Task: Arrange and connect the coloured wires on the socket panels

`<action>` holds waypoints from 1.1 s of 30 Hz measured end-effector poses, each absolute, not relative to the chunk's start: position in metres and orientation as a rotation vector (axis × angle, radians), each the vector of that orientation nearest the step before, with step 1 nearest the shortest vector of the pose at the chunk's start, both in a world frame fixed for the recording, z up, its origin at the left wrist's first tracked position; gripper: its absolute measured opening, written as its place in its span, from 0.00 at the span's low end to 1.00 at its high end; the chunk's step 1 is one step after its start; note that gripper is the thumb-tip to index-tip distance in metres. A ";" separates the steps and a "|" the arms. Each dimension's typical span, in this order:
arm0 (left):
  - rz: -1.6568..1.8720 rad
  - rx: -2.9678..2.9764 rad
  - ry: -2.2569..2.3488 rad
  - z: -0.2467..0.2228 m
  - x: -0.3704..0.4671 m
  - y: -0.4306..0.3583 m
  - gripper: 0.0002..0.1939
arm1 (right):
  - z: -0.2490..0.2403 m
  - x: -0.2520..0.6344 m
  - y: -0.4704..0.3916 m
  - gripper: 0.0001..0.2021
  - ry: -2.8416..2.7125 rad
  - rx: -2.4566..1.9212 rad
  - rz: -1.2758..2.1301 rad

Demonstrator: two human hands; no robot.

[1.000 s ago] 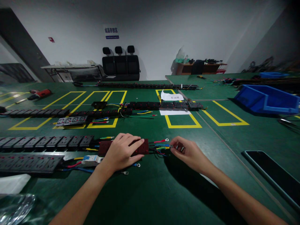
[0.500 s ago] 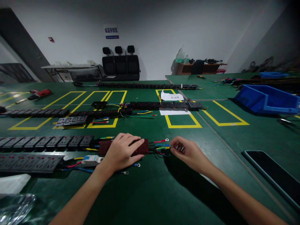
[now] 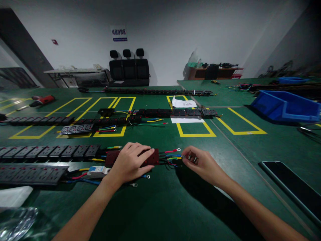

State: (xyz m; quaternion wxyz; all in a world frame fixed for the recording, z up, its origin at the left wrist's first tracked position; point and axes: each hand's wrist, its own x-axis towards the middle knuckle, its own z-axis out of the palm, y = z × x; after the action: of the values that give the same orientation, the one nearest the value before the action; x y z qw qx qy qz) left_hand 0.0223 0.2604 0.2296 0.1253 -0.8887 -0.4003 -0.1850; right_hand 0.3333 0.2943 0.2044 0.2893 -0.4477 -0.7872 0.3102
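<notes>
Green bench (image 3: pixel 155 207) carries black socket strip (image 3: pixel 52 152), L of maroon block (image 3: pixel 155 158). L hand (image 3: pixel 131 160) lies across block; clamping can't tell. Block prob. rigid, light: hold by long sides. R of block, wires (image 3: pixel 173 156) prob. springy; R hand (image 3: pixel 202 163) pinches them nr. tips.

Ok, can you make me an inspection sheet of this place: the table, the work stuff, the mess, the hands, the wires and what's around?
Surface: green tabletop, marked with yellow outlines.
Job's things: dark red socket block; black socket strips lie to its left.
Clutter: phone at right, blue bin behind it, clear plastic at lower left.
Hands: left hand lies over the block; right hand pinches wire ends.
Cables: several wires leave the block's right end; a red wire ends in a ring, apart from the fingers.
Surroundings: black three-seat bench, wall sign.
</notes>
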 end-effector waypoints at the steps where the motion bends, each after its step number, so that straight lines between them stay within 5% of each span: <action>1: -0.542 -2.589 -1.165 0.229 0.022 0.260 0.27 | 0.204 0.333 0.294 0.06 -2.103 -1.194 0.827; 33: -0.534 -2.598 -1.171 0.230 0.022 0.260 0.27 | 0.203 0.334 0.295 0.05 -2.118 -1.194 0.816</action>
State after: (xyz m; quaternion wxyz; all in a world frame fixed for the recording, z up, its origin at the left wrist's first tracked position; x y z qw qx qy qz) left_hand 0.0221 0.2602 0.2296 0.1208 -0.8895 -0.4011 -0.1827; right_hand 0.3339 0.2955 0.2026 0.2843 -0.4464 -0.7917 0.3051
